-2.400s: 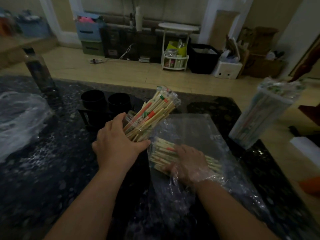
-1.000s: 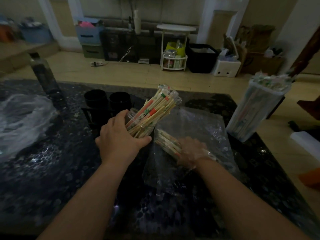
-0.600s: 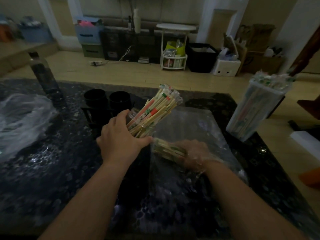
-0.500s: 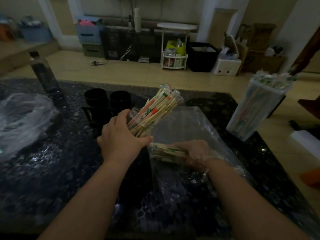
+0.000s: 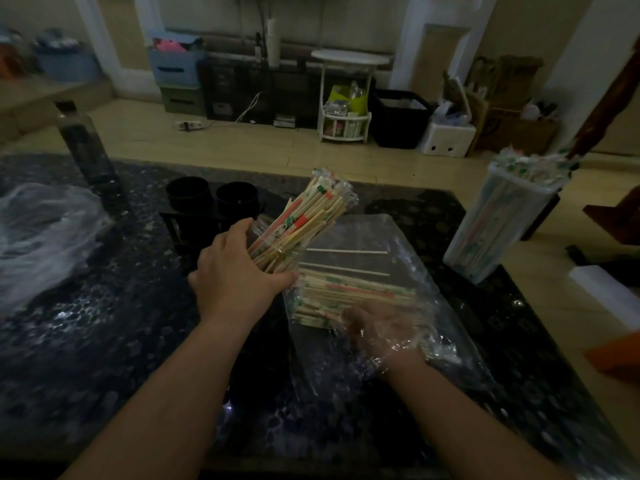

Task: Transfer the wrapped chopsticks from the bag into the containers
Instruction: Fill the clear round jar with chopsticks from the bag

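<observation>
The left hand (image 5: pixel 239 282) holds a clear jar (image 5: pixel 258 230), with fingers and thumb curled round it. The jar leans to the right and is full of wrapped chopsticks (image 5: pixel 308 216) that stick out of the top. The right hand (image 5: pixel 381 329) is inside the clear bag (image 5: pixel 398 244), lying on a pile (image 5: pixel 353 292) of more chopsticks. The plastic blurs it, so I cannot tell if it is grabbing any. The bag lies flat in the middle of the counter (image 5: pixel 104 341), just beside the jar. A tall full container (image 5: pixel 498 223) stands at the right edge. Two black cups (image 5: pixel 188 199) sit near the far edge. A dark bottle (image 5: pixel 83 143) stands by the far left corner. Crumpled plastic (image 5: pixel 41 230) lies at the left edge.
</observation>
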Demonstrator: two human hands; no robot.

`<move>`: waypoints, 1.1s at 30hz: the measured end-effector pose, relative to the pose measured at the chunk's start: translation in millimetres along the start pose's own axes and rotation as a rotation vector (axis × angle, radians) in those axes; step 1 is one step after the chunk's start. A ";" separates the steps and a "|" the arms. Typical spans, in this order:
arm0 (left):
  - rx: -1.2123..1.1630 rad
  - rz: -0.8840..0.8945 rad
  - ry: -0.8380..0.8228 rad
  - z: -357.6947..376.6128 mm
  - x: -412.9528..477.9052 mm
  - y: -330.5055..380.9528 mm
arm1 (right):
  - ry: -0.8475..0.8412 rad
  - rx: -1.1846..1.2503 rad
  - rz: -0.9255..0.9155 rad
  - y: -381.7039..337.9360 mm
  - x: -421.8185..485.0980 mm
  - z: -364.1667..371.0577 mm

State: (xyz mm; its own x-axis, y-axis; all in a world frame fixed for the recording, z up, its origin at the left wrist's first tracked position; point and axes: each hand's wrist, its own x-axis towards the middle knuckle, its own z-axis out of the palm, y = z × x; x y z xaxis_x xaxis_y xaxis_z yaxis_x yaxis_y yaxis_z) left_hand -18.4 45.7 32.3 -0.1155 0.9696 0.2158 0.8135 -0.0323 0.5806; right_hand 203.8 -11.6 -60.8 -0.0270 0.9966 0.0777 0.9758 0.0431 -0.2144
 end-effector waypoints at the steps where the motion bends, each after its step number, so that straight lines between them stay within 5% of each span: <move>1: 0.004 -0.001 0.001 0.0 -0.2 -0.1 | 0.010 0.029 0.030 0.2 -3.1 0.4; 13: 0.017 0.014 -0.008 3.9 -2.6 0.9 | 0.078 0.008 0.014 -7.0 0.8 3.9; 33: 0.031 0.025 -0.005 -17.2 -20.9 -11.2 | -0.117 -0.005 0.133 -29.0 -5.2 3.1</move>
State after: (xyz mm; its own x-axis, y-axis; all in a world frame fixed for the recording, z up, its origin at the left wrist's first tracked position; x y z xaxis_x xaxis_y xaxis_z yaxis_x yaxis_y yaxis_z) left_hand -34.9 21.6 34.8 -0.0918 0.9697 0.2262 0.8335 -0.0494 0.5503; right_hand 174.9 -17.7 -58.1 0.0774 0.9949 -0.0644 0.9736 -0.0894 -0.2100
